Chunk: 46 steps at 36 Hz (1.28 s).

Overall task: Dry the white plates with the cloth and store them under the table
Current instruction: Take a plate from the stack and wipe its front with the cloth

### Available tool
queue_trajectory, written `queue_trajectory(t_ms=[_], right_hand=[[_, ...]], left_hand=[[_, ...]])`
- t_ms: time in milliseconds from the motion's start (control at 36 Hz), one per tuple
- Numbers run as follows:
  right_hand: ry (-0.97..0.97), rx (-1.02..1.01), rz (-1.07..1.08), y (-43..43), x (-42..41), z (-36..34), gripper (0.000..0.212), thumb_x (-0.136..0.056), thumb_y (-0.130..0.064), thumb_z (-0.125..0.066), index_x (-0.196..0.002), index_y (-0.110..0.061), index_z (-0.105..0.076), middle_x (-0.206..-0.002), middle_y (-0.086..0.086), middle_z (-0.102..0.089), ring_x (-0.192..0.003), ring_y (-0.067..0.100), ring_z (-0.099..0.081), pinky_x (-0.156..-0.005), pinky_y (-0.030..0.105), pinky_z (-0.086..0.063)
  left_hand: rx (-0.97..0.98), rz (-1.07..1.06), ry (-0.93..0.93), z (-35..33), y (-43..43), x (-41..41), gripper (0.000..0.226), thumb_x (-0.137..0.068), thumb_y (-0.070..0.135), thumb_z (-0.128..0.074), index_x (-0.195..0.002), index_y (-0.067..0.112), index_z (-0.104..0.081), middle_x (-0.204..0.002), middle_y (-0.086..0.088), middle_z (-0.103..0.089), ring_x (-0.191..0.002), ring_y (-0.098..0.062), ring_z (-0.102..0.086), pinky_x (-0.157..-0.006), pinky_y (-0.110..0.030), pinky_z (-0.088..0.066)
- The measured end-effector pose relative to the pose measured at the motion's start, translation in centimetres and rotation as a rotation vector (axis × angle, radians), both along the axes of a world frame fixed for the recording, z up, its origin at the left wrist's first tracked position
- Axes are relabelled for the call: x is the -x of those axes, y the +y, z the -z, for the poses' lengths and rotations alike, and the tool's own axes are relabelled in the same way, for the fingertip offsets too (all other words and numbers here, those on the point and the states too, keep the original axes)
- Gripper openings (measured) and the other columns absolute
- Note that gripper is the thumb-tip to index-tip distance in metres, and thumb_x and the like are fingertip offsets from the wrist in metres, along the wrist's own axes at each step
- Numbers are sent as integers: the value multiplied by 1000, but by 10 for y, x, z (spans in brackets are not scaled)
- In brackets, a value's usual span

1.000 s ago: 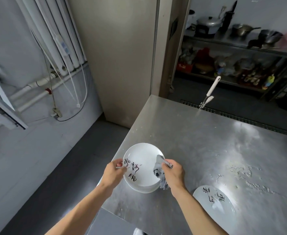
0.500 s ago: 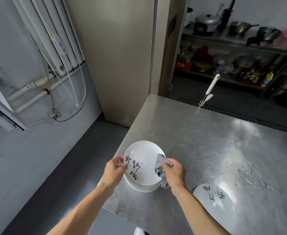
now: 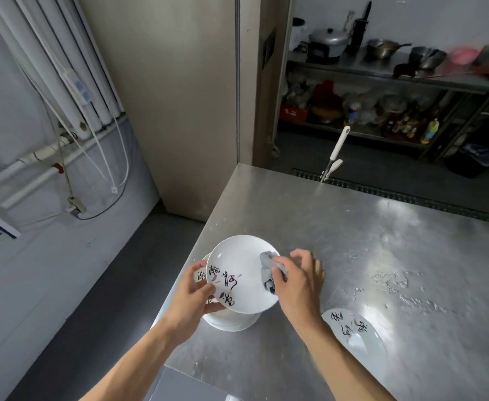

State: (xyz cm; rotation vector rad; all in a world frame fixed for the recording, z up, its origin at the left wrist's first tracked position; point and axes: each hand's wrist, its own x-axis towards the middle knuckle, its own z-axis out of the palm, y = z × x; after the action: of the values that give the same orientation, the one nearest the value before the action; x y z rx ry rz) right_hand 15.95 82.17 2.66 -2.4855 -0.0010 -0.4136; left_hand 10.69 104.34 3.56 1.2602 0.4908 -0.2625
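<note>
Over the stack (image 3: 229,322), left hand (image 3: 192,296) pinches plate (image 3: 237,270) by its left rim; right hand (image 3: 295,282) grips cloth (image 3: 268,269) at the right rim, the face lying leftward of it.

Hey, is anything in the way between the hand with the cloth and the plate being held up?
Nothing visible. The right hand grips the cloth, which lies against the right rim of the plate; the left hand pinches the opposite rim. The storage space under the table is out of view, so that path cannot be judged.
</note>
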Motion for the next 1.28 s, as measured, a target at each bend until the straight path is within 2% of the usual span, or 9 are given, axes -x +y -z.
queue_trajectory(t_ms=[167, 361, 472, 611, 694, 889, 1028, 1139, 1278], right_hand=[[118, -63, -239, -6, -7, -23, 31, -97, -31, -48, -121, -32, -67, -109, -13, -46, -99, 17, -54, -80, 25, -45], [170, -23, -485, 5, -1, -39, 38, -93, -36, -68, -130, -29, -65, -118, -6, -52, -111, 18, -56, -96, 32, -49], [207, 26, -590, -15, 3, -40, 24, -95, -24, -67, -119, -24, -71, -109, -7, -55, -102, 16, -57, -90, 28, -50], [177, 35, -440, -44, -4, -42, 12, -94, -8, -60, -95, -15, -71, -100, -5, -59, -81, 15, -62, -74, 28, -57], [130, 117, -363, -44, -14, -46, 13, -98, -12, -57, -105, -14, -68, -107, -1, -58, -92, 24, -61, -81, 40, -55], [70, 111, -641, -23, -4, -57, 20, -93, -20, -65, -112, -20, -73, -111, -4, -64, -98, 20, -57, -91, 30, -48], [24, 228, -466, -51, -14, -61, 21, -89, -28, -68, -109, -31, -75, -111, -5, -63, -101, 24, -57, -90, 40, -44], [76, 234, -398, -67, -21, -64, 30, -96, -23, -62, -125, -29, -68, -143, 5, -50, -118, 28, -54, -99, 41, -46], [170, 7, -509, -74, -23, -68, 33, -101, -11, -50, -118, -34, -65, -115, -10, -52, -79, 13, -64, -61, 19, -51]], left_hand=[[-38, 102, -93, -18, -28, 2, 48, -93, -5, -54, -133, 23, -50, -115, -21, -74, -100, -38, -73, -79, -48, -64], [-61, 114, -148, -32, -61, -4, 48, -97, -2, -60, -138, 21, -49, -117, -17, -76, -107, -37, -74, -82, -47, -64], [-52, 52, -146, -30, -60, -5, 52, -102, -3, -57, -146, 22, -47, -120, -17, -76, -107, -41, -74, -82, -49, -64], [-107, 87, -130, -26, -58, 1, 59, -104, -8, -44, -153, 25, -47, -118, -19, -75, -107, -38, -73, -77, -47, -64], [-126, 151, -130, -29, -65, 7, 60, -105, -5, -46, -153, 29, -47, -121, -17, -76, -110, -36, -73, -79, -50, -64], [-113, 182, -179, -39, -80, 7, 59, -101, 1, -49, -151, 32, -51, -123, -18, -75, -116, -34, -72, -86, -50, -63], [-138, 146, -157, -37, -71, 7, 58, -107, -4, -42, -155, 28, -45, -125, -15, -75, -115, -35, -71, -85, -55, -63], [-124, 193, -201, -42, -70, 8, 59, -98, 8, -55, -150, 35, -50, -123, -13, -76, -111, -33, -73, -79, -53, -64], [-113, 233, -159, -40, -68, 6, 74, -83, 11, -56, -151, 37, -45, -122, -13, -76, -109, -35, -74, -81, -55, -64]])
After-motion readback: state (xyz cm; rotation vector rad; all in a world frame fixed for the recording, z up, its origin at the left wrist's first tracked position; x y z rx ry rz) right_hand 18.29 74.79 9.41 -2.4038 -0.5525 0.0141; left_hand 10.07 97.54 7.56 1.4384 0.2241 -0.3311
